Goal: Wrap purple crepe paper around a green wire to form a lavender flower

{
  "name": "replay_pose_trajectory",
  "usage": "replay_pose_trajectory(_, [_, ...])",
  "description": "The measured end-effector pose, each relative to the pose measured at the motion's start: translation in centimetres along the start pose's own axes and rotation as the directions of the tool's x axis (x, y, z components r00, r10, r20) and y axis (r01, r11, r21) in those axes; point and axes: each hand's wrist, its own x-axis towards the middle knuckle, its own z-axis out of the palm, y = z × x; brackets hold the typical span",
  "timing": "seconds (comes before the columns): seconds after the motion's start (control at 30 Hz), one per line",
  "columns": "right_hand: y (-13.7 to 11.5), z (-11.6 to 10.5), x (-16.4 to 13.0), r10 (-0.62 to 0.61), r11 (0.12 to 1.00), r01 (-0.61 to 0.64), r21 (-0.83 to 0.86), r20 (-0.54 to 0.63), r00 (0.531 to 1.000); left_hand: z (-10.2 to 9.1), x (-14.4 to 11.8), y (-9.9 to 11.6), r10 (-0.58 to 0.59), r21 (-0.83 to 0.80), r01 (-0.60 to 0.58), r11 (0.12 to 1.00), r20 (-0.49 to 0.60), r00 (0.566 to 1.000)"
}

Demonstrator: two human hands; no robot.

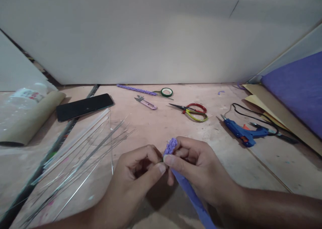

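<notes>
**Both hands pinch a purple paper strip**

Hands meet low over the pink table (pixel 156 128): the left hand (pixel 133 175) and the right hand (pixel 198 168) are both clamped on a rolled purple crepe-paper strip (pixel 171 146), thumbs touching, its loose tail running down toward the lower edge. Thin metal wires (pixel 83 155) lie just left. Farther back are red-and-yellow-handled scissors (pixel 193 110), small pink snips (pixel 146 103), a blue glue gun (pixel 243 133) and a black phone (pixel 84 107).

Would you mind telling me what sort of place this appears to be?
Probably a home craft bench: a blue hot glue gun, red-handled scissors and loose wire stems lie on the table, with purple paper stacked nearby.
</notes>
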Motion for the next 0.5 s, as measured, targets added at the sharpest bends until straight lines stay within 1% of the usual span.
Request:
replay_pose_trajectory(0.2, [-0.23, 0.09, 0.03, 0.104, 0.992, -0.105, 0.069, 0.016, 0.994, -0.05, -0.14, -0.3, 0.011, 0.059, -0.011, 0.998, -0.005, 1.0])
replay_pose_trajectory(0.27, [-0.17, 0.13, 0.01, 0.104, 0.991, -0.104, 0.084, 0.015, 0.995, 0.01, -0.05, -0.3, 0.017, 0.068, -0.016, 0.998, -0.014, 1.0])
replay_pose_trajectory(0.4, [-0.12, 0.21, -0.07, 0.084, 0.995, -0.085, 0.057, 0.007, 0.996, 0.08, 0.03, -0.15, 0.014, 0.085, -0.013, 0.996, -0.009, 1.0])
replay_pose_trajectory(0.5, [-0.25, 0.28, -0.12, 0.093, 0.994, -0.094, 0.053, 0.014, 0.996, 0.07, -0.16, -0.25, -0.046, 0.012, 0.046, 0.999, 0.02, 0.999])
